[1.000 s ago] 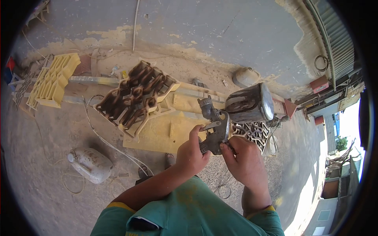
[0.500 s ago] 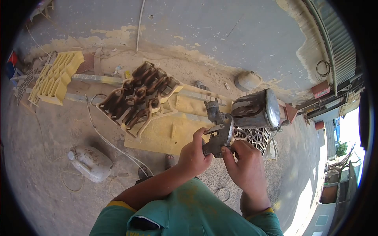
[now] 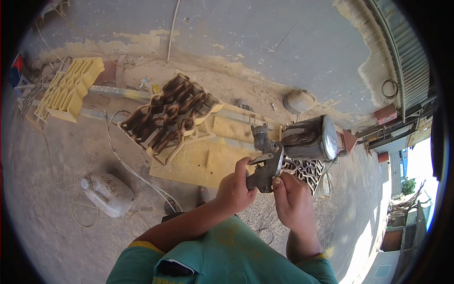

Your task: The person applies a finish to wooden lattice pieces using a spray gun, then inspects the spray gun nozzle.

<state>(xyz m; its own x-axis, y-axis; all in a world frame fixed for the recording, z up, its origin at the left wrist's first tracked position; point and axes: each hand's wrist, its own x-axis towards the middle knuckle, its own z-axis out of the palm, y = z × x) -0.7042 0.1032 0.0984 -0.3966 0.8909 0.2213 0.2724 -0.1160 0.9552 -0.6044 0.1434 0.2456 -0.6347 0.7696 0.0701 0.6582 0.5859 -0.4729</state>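
Note:
My left hand [image 3: 235,190] is wrapped round the body of a grimy metal spray gun [image 3: 268,171], fingers closed near its trigger lever. The thumb and fingers of my right hand [image 3: 294,195] pinch the near end of the gun, where a small part is mostly hidden. A metal paint cup [image 3: 309,138], streaked with dark brown, lies to the right of the gun and looks joined to it. Beyond my left hand, a cream lattice panel [image 3: 177,113] coated with dark brown in its openings rests on a yellow board [image 3: 189,163].
A yellow lattice panel [image 3: 75,90] stands at the left on metal rails [image 3: 120,92]. A dirty plastic jug [image 3: 108,195] and a hose [image 3: 127,165] lie on the ground. Another patterned panel [image 3: 305,171] shows below the cup. The grey wall [image 3: 265,38] runs behind.
The spray gun and cup have shifted slightly right and down in view with both hands. My right hand's fingers have closed more tightly round the gun's near end.

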